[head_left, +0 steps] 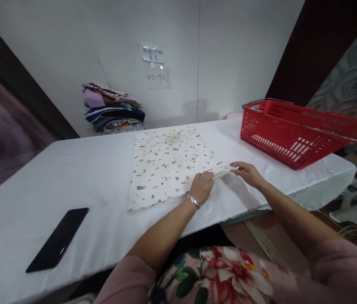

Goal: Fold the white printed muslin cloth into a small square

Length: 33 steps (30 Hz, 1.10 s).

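Observation:
A white cloth with small scattered prints lies folded in layers on the white-covered table. Its near right edge is lifted off the surface, showing several stacked layers. My left hand, with a silver bracelet at the wrist, has its fingers curled over that edge. Farther right, my right hand pinches the raised corner of the same cloth between thumb and fingers. The undersides of the left fingers are hidden. A grey-brown smudge shows near the cloth's far edge.
A red plastic basket with metal handles stands at the table's right end. A black phone-like slab lies at the front left. Folded fabrics are stacked by the wall behind, below two paper notes. A white stool is at right.

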Each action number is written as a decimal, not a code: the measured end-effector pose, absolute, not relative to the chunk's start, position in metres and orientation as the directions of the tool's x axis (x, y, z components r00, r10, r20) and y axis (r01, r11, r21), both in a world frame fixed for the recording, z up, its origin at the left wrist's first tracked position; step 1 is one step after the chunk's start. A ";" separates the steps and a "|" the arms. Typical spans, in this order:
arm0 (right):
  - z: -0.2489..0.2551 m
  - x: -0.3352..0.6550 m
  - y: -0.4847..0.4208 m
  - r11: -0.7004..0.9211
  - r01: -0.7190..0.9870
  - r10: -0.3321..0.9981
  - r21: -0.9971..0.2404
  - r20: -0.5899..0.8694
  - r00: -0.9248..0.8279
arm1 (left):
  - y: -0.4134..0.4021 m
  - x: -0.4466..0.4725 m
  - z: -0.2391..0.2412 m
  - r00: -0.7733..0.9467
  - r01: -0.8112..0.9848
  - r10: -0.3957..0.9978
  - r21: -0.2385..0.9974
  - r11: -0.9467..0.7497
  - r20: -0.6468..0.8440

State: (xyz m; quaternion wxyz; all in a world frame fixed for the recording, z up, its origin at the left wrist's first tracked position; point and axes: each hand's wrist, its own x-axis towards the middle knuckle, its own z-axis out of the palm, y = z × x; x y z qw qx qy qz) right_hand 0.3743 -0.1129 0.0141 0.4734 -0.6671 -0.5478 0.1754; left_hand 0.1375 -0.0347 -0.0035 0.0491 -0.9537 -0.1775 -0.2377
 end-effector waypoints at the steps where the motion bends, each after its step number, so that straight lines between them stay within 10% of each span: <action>1: 0.013 0.374 -0.114 0.049 0.562 0.898 -0.826 0.283 0.337 | -0.034 0.138 -0.005 0.821 0.374 0.325 -0.012 -0.927 0.470; 26: -0.005 0.374 -0.123 0.045 0.650 0.899 -0.759 0.315 0.305 | -0.029 0.141 -0.009 0.821 0.328 0.311 0.050 -0.943 0.478; 33: -0.005 0.365 -0.118 0.050 0.502 0.865 -0.863 0.289 0.411 | -0.012 0.144 -0.005 0.739 0.480 0.495 0.158 -0.863 0.458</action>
